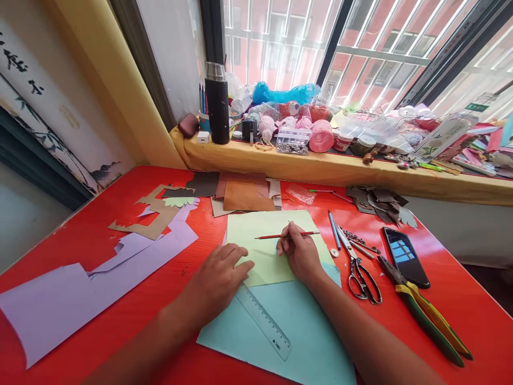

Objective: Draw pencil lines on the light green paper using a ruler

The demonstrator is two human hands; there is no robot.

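Observation:
My right hand point(298, 251) is closed around a red pencil point(268, 237), which it holds almost level above a pale green sheet point(260, 222). My left hand point(224, 275) lies over the left edge of that sheet, thumb and fingers apart and slightly bent. From beneath it a clear plastic ruler point(264, 323) runs down to the right; its upper end is hidden under the hand. The green sheet lies on top of a larger light blue sheet point(308, 331), on which the ruler's lower part rests.
Lilac paper point(132, 283) and a cut brown piece point(156, 227) lie left. Brown sheets point(248, 195) are at the back. Scissors point(355, 267), pliers point(425, 310), a phone point(404, 256) and a blue pen point(334, 230) lie right. A black thermos point(217, 104) stands on the crowded windowsill.

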